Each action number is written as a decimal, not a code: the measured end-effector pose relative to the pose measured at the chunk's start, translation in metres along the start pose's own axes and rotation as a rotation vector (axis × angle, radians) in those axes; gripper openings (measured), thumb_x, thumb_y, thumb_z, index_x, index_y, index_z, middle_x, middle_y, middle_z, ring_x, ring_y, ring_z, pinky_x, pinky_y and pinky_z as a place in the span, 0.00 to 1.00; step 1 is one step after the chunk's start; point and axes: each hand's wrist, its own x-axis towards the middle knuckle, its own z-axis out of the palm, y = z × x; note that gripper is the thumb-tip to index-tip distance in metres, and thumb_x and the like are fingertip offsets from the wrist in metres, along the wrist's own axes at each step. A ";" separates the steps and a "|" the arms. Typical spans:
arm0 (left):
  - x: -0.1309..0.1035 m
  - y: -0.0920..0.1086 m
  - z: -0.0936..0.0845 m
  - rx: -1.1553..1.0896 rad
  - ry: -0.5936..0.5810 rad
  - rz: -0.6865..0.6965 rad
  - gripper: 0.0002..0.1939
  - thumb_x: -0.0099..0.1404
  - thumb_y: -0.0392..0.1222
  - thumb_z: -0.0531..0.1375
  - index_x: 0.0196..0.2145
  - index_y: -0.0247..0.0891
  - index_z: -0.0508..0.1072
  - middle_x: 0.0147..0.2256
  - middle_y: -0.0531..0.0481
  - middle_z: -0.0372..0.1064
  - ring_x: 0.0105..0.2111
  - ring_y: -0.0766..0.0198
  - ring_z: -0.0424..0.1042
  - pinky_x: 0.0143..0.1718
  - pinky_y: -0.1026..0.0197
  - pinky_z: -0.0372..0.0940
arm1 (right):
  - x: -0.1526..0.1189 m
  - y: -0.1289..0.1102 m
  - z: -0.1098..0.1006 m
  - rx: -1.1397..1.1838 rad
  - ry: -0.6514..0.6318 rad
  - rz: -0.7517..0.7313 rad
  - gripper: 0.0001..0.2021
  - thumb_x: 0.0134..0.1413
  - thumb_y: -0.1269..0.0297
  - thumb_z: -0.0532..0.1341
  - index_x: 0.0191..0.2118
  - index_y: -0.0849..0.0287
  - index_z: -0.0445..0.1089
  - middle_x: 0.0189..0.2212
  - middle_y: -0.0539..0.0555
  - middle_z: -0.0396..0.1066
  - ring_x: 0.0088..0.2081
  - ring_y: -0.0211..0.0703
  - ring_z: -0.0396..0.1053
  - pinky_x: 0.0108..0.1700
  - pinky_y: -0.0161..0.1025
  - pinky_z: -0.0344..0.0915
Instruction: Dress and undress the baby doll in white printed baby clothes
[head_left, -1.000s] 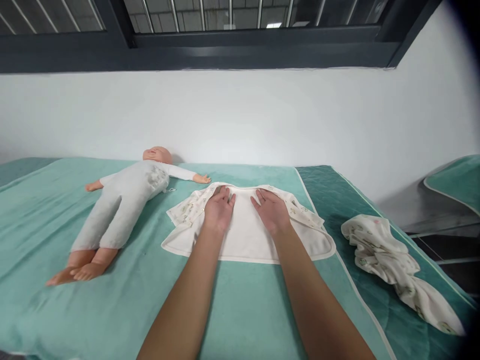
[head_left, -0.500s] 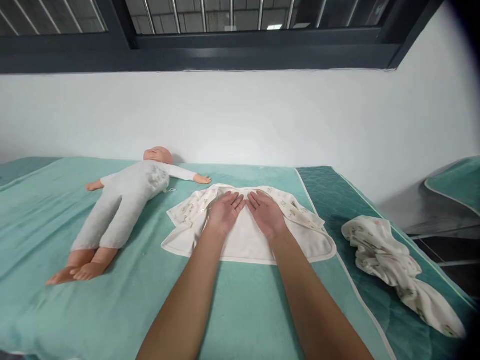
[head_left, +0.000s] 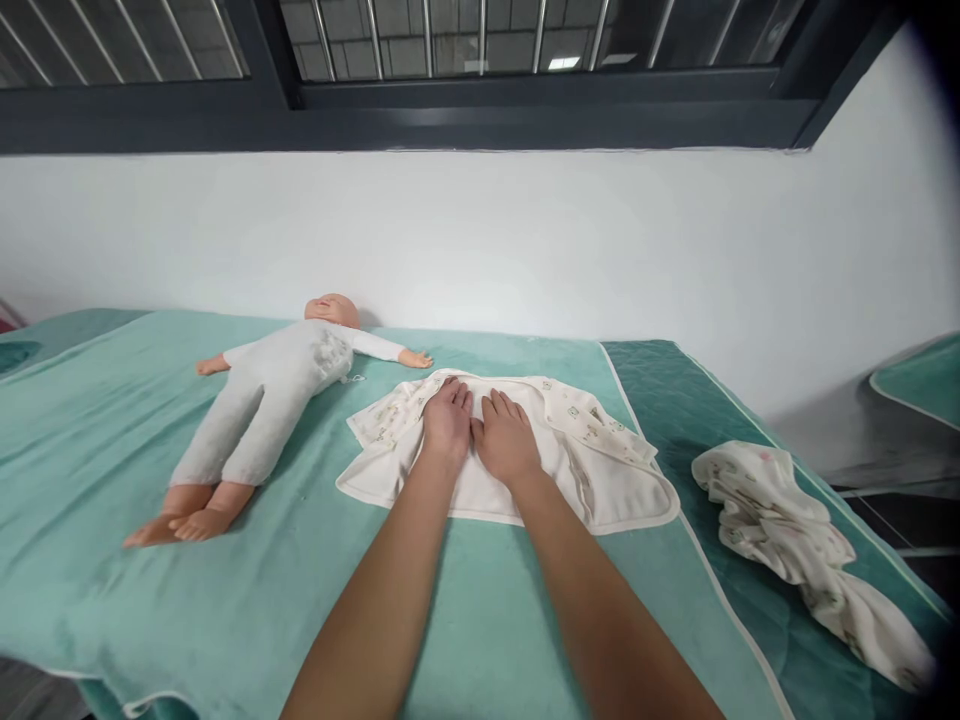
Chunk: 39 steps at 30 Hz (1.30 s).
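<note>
A small white baby garment (head_left: 622,490) with a printed pattern on its sleeves lies spread on the green bed cover. My left hand (head_left: 448,418) rests on its middle, fingers extended toward the wall and holding nothing. Beside it, my right hand (head_left: 504,435) lies palm down on the cloth, its fingers also stretched out. The two hands nearly touch. To the left, a baby doll (head_left: 277,375) in a white suit lies on its back, one arm reaching toward the garment.
A crumpled patterned cloth (head_left: 795,530) lies on the darker green cover (head_left: 652,375) at the right. Behind the bed stands a white wall (head_left: 480,240) below a dark-framed barred window (head_left: 525,125). A green surface (head_left: 922,380) juts in at the far right.
Both palms faced up earlier; my right hand has now turned palm down and moved closer to my left hand, which has rolled inward. The view has shifted slightly.
</note>
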 end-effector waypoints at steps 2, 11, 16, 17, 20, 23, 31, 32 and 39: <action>-0.002 -0.003 0.001 0.027 -0.022 0.018 0.07 0.61 0.30 0.58 0.36 0.38 0.72 0.45 0.47 0.72 0.48 0.67 0.72 0.58 0.61 0.62 | -0.001 -0.003 0.001 -0.068 -0.021 0.019 0.26 0.67 0.61 0.46 0.65 0.69 0.58 0.68 0.67 0.51 0.69 0.54 0.47 0.68 0.52 0.43; -0.077 0.036 -0.049 0.773 -0.231 0.501 0.13 0.63 0.42 0.61 0.45 0.41 0.78 0.49 0.46 0.75 0.53 0.58 0.71 0.58 0.55 0.61 | -0.002 -0.004 -0.001 -0.149 -0.093 0.027 0.29 0.68 0.57 0.43 0.67 0.68 0.54 0.70 0.64 0.47 0.71 0.52 0.43 0.68 0.50 0.42; -0.076 0.111 -0.115 0.946 0.177 0.595 0.16 0.61 0.50 0.61 0.44 0.39 0.75 0.40 0.47 0.76 0.42 0.57 0.74 0.48 0.55 0.66 | 0.000 -0.004 0.001 -0.160 -0.096 0.029 0.27 0.67 0.58 0.44 0.67 0.64 0.56 0.70 0.62 0.48 0.70 0.52 0.44 0.67 0.51 0.44; -0.070 0.122 -0.124 1.088 0.240 0.582 0.16 0.60 0.50 0.61 0.43 0.39 0.75 0.39 0.47 0.76 0.40 0.57 0.73 0.46 0.55 0.65 | 0.000 -0.004 0.001 -0.160 -0.098 0.031 0.27 0.67 0.58 0.45 0.67 0.64 0.56 0.70 0.63 0.48 0.70 0.52 0.44 0.67 0.52 0.44; -0.052 0.137 -0.132 1.437 0.276 0.496 0.20 0.60 0.54 0.60 0.44 0.39 0.75 0.35 0.47 0.76 0.38 0.56 0.73 0.42 0.56 0.63 | -0.001 -0.002 0.003 -0.140 -0.085 0.028 0.27 0.67 0.58 0.45 0.66 0.65 0.57 0.69 0.63 0.49 0.70 0.54 0.45 0.68 0.53 0.44; -0.038 0.135 -0.128 1.535 0.203 0.460 0.24 0.61 0.56 0.59 0.51 0.43 0.72 0.33 0.50 0.74 0.35 0.57 0.72 0.37 0.58 0.61 | -0.003 -0.001 0.003 -0.075 -0.050 0.009 0.27 0.66 0.59 0.47 0.66 0.67 0.58 0.68 0.64 0.53 0.69 0.54 0.46 0.68 0.53 0.45; -0.023 0.130 -0.135 1.411 0.126 0.566 0.17 0.58 0.46 0.60 0.45 0.45 0.79 0.32 0.52 0.72 0.35 0.60 0.71 0.40 0.58 0.62 | 0.023 -0.032 0.005 0.403 -0.041 0.112 0.24 0.61 0.58 0.54 0.61 0.59 0.63 0.52 0.58 0.71 0.53 0.49 0.67 0.57 0.44 0.62; -0.024 0.130 -0.135 1.375 0.114 0.577 0.16 0.58 0.45 0.60 0.44 0.45 0.80 0.32 0.51 0.72 0.35 0.59 0.71 0.41 0.57 0.62 | 0.031 -0.038 0.007 0.435 -0.058 0.154 0.25 0.60 0.56 0.55 0.61 0.59 0.63 0.50 0.58 0.72 0.50 0.49 0.69 0.54 0.45 0.63; -0.031 0.131 -0.132 1.142 0.117 0.581 0.16 0.56 0.42 0.63 0.42 0.40 0.81 0.32 0.49 0.74 0.34 0.59 0.70 0.41 0.57 0.65 | 0.051 -0.051 0.026 0.622 -0.007 0.219 0.22 0.53 0.59 0.57 0.54 0.56 0.70 0.39 0.52 0.72 0.40 0.46 0.69 0.49 0.44 0.64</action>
